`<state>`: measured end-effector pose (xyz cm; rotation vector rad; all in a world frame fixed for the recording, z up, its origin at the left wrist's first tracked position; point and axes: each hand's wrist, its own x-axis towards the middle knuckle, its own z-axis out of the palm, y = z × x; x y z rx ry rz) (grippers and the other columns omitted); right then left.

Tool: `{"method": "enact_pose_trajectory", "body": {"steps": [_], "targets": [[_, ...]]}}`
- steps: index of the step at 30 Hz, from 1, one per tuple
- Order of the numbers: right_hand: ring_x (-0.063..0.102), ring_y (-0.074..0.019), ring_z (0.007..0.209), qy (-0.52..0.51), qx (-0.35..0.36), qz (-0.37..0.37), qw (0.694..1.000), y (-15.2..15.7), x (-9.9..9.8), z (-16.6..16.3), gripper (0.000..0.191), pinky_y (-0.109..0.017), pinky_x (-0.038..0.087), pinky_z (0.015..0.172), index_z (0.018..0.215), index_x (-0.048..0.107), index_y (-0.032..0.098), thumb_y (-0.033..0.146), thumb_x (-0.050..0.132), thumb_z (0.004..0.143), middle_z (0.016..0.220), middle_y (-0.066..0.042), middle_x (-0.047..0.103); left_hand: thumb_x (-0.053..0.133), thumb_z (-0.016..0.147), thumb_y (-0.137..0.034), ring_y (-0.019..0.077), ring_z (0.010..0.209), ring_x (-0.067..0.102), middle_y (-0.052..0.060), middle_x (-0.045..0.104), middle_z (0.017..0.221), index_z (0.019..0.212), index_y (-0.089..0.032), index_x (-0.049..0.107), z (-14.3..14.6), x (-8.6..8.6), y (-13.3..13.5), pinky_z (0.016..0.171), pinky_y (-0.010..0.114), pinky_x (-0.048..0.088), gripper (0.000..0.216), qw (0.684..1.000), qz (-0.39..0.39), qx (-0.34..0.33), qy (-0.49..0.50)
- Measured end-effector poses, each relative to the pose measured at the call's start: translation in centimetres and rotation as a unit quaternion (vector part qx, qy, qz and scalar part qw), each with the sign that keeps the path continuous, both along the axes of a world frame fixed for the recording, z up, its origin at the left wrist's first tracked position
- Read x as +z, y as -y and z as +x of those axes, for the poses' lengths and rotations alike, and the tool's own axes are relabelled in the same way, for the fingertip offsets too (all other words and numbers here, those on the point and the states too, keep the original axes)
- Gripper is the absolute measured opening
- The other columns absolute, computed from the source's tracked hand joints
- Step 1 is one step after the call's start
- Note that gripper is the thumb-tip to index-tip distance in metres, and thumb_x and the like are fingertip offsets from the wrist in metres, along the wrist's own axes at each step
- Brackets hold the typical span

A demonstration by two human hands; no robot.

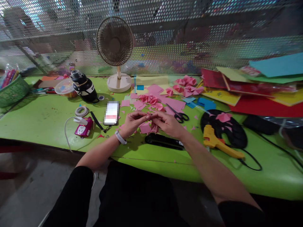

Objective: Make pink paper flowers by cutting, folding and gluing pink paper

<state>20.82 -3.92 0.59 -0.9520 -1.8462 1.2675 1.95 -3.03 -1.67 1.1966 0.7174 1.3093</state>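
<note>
My left hand [133,123] and my right hand [167,123] meet over the green table [42,123], fingertips pinched together on a small pink paper piece [149,117]. A white band sits on my left wrist. Under my hands lie pink paper squares [145,128] and a black flat object [163,142]. Folded pink paper pieces [149,99] lie just beyond my fingers, with black-handled scissors [178,115] to their right.
A yellow glue gun [216,142] rests by a black mat [224,127] on the right. Coloured paper sheets [255,91] pile at the back right. A desk fan [115,50], black bottle [84,86], tape roll [81,111], phone [111,113] and green basket [13,91] stand left.
</note>
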Motion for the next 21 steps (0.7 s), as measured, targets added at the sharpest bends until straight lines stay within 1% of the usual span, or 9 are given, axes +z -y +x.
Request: {"method": "enact_pose_trajectory", "body": {"steps": [2,5,8,10,11,15,18,21], "targets": [[0.066,-0.0160,0.053,0.008,-0.010,0.012,1.000,0.04,-0.01,0.02,0.035,-0.031,0.057,0.053,0.098,0.063,0.020,0.055,0.059,0.092,0.069,-0.002,0.067,0.088,0.066,-0.036,0.0125,0.074,0.070,0.004,0.076,0.081,0.079,-0.018,0.078,0.03,-0.10,-0.05,0.076,0.029,0.058,0.025,1.000,-0.002,-0.001,0.001],[0.069,-0.0180,0.064,0.022,-0.045,0.049,0.998,0.08,-0.18,0.00,0.035,-0.032,0.059,0.060,0.101,0.069,0.020,0.053,0.062,0.091,0.081,-0.005,0.072,0.088,0.066,-0.036,0.0131,0.076,0.070,0.004,0.076,0.083,0.081,-0.018,0.078,0.04,-0.14,-0.05,0.078,0.030,0.059,0.025,1.000,-0.008,-0.006,0.000],[0.067,-0.0189,0.073,0.037,-0.101,0.141,0.984,0.06,-0.31,-0.06,0.030,-0.032,0.056,0.063,0.093,0.074,0.020,0.049,0.066,0.089,0.088,-0.007,0.072,0.087,0.067,-0.035,0.0135,0.078,0.070,0.004,0.077,0.084,0.081,-0.018,0.078,0.00,-0.11,0.00,0.079,0.031,0.059,0.024,1.000,-0.007,-0.011,-0.005],[0.063,-0.0179,0.072,0.043,-0.132,0.198,0.970,0.05,-0.30,-0.11,0.027,-0.031,0.053,0.061,0.084,0.074,0.020,0.046,0.068,0.088,0.084,-0.007,0.070,0.087,0.068,-0.036,0.0142,0.079,0.071,0.004,0.077,0.084,0.082,-0.018,0.078,-0.02,-0.10,0.03,0.079,0.031,0.059,0.024,1.000,-0.002,-0.012,-0.012],[0.061,-0.0171,0.070,0.046,-0.140,0.214,0.966,0.05,-0.28,-0.12,0.026,-0.030,0.051,0.059,0.082,0.074,0.020,0.045,0.069,0.088,0.082,-0.006,0.069,0.087,0.068,-0.036,0.0145,0.080,0.071,0.005,0.077,0.084,0.082,-0.018,0.078,-0.02,-0.11,0.04,0.079,0.032,0.060,0.024,1.000,-0.001,-0.012,-0.015],[0.055,-0.0141,0.061,0.069,-0.136,0.217,0.964,0.13,-0.28,-0.10,0.022,-0.027,0.044,0.053,0.082,0.073,0.020,0.040,0.068,0.090,0.074,-0.003,0.066,0.087,0.068,-0.038,0.0149,0.080,0.071,0.005,0.076,0.085,0.083,-0.018,0.078,0.06,-0.23,0.06,0.080,0.032,0.060,0.026,1.000,-0.002,-0.017,-0.013],[0.055,-0.0140,0.061,0.086,-0.141,0.230,0.959,0.20,-0.40,-0.14,0.019,-0.027,0.042,0.054,0.079,0.072,0.020,0.036,0.068,0.090,0.073,-0.002,0.066,0.087,0.068,-0.038,0.0145,0.079,0.071,0.005,0.077,0.086,0.083,-0.018,0.078,0.17,-0.34,0.12,0.079,0.032,0.060,0.027,1.000,0.000,-0.016,-0.010],[0.056,-0.0148,0.062,0.097,-0.161,0.252,0.949,0.19,-0.53,-0.23,0.019,-0.028,0.042,0.055,0.075,0.069,0.020,0.033,0.069,0.089,0.072,-0.003,0.065,0.086,0.069,-0.038,0.0124,0.074,0.070,0.004,0.076,0.083,0.082,-0.018,0.078,0.16,-0.18,0.14,0.074,0.029,0.059,0.025,1.000,0.005,-0.012,-0.011]]}}
